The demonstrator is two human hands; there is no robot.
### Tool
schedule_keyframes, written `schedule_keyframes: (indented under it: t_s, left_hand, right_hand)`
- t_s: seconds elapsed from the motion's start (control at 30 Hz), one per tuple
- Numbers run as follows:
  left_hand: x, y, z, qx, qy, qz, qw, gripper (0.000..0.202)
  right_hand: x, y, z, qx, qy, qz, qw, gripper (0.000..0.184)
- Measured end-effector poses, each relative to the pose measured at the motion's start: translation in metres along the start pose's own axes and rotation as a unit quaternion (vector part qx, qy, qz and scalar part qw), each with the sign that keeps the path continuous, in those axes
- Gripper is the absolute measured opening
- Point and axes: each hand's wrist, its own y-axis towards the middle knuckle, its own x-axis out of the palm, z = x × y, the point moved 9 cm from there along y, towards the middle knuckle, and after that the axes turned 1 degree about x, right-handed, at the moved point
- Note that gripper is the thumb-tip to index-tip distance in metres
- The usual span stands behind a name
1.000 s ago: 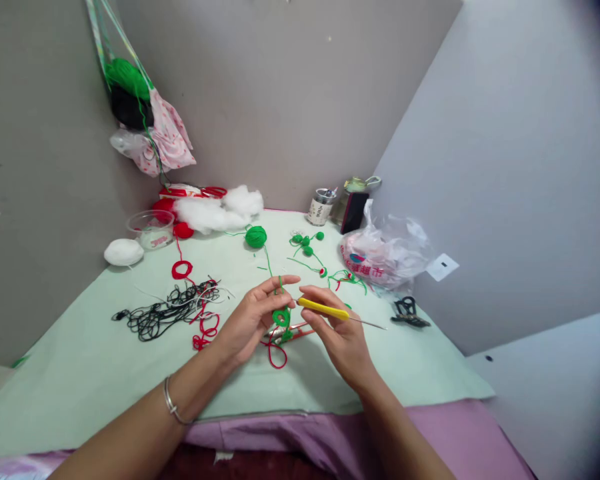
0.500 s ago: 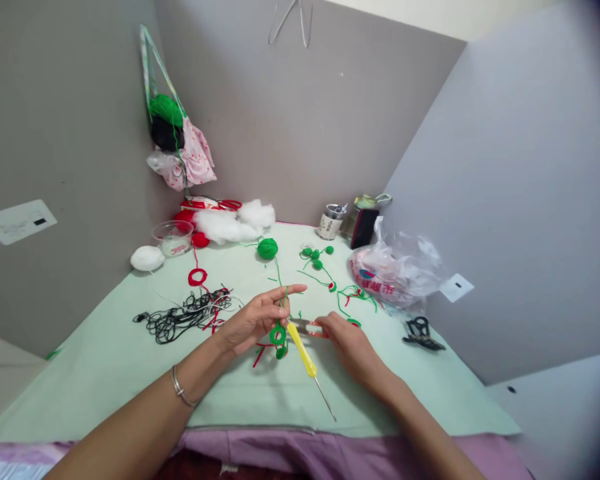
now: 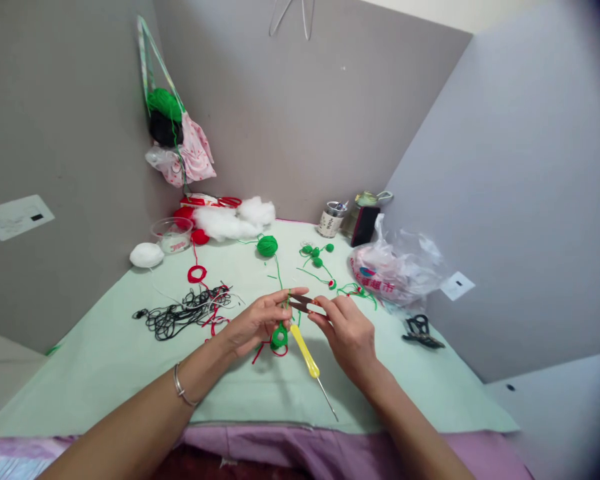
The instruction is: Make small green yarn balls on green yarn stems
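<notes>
My left hand (image 3: 260, 319) pinches a small green crochet piece (image 3: 280, 336), which hangs below the fingers with red yarn ends beside it. From the piece, a strand of green yarn runs up past the raised index finger to the green yarn ball (image 3: 267, 246). A crochet hook with a yellow handle (image 3: 305, 351) slants down from the left fingertips, its metal end toward me. Closed around dark thread snips (image 3: 301, 303), my right hand (image 3: 350, 330) is to the right. The snips' blades point left and reach the green strand near the left index finger.
Tangled black yarn (image 3: 180, 313) and a red crochet ring (image 3: 197, 274) lie on the left. White stuffing (image 3: 227, 223) is at the back. Small green crocheted balls (image 3: 317, 262), a plastic bag (image 3: 395, 267) and a black claw clip (image 3: 423, 332) lie to the right.
My right hand has raised the snips from beside the hook handle up to the green strand, blades now at it. The left hand keeps its hold on the crochet piece.
</notes>
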Motion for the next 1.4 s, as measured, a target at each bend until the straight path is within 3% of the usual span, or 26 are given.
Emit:
schedule_keyframes:
  t_s: [0.13,0.37,0.53,0.63,0.7,0.73,0.8,0.83,0.9,1.03,1.13,1.3,1.4]
  left_hand:
    - [0.0,-0.001,-0.002,-0.004,0.003,0.0,1.0,0.053]
    - [0.004,-0.001,-0.001,-0.005,-0.015,-0.009,1.0,0.057]
    - [-0.001,0.001,0.001,0.013,-0.042,0.014,0.999,0.054]
    - [-0.011,0.002,0.004,0.039,-0.031,0.055,0.997,0.052]
    - [-0.015,0.003,0.005,0.057,-0.008,0.073,0.996,0.051]
    - [-0.016,0.003,0.006,0.064,0.006,0.078,0.995,0.051]
    - [-0.016,0.003,0.007,0.074,0.028,0.083,0.993,0.051]
    - [-0.016,0.004,0.006,0.076,0.035,0.085,0.993,0.051]
    - [-0.018,0.005,0.004,0.076,0.044,0.093,0.992,0.051]
    - [-0.027,0.009,-0.001,0.069,0.07,0.118,0.988,0.04]
    - [-0.029,0.01,-0.005,0.069,0.089,0.12,0.986,0.031]
    - [-0.024,0.011,-0.009,0.057,0.105,0.092,0.989,0.03]
    - [-0.026,0.011,-0.009,0.049,0.114,0.1,0.987,0.03]
  right_hand:
    - [0.0,0.0,-0.01,-0.034,-0.042,0.016,0.998,0.019]
    - [-0.002,-0.007,-0.009,-0.017,-0.023,0.032,0.999,0.015]
    - [0.004,-0.006,0.019,0.08,-0.016,0.025,0.996,0.02]
    - [0.01,-0.004,0.035,0.162,0.09,-0.008,0.983,0.024]
    - [0.025,-0.004,0.037,0.216,0.246,-0.087,0.941,0.026]
    - [0.037,-0.005,0.031,0.237,0.335,-0.152,0.899,0.026]
    - [0.058,-0.013,0.009,0.258,0.483,-0.286,0.786,0.026]
    - [0.065,-0.017,0.0,0.267,0.531,-0.324,0.736,0.026]
    - [0.071,-0.017,0.0,0.298,0.593,-0.313,0.679,0.025]
    - [0.074,-0.017,0.037,0.396,0.635,-0.144,0.648,0.025]
    - [0.07,-0.015,0.048,0.41,0.61,-0.113,0.669,0.026]
    - [0.066,0.002,0.025,0.293,0.52,-0.211,0.774,0.027]
    - [0.065,0.006,0.022,0.24,0.445,-0.215,0.836,0.022]
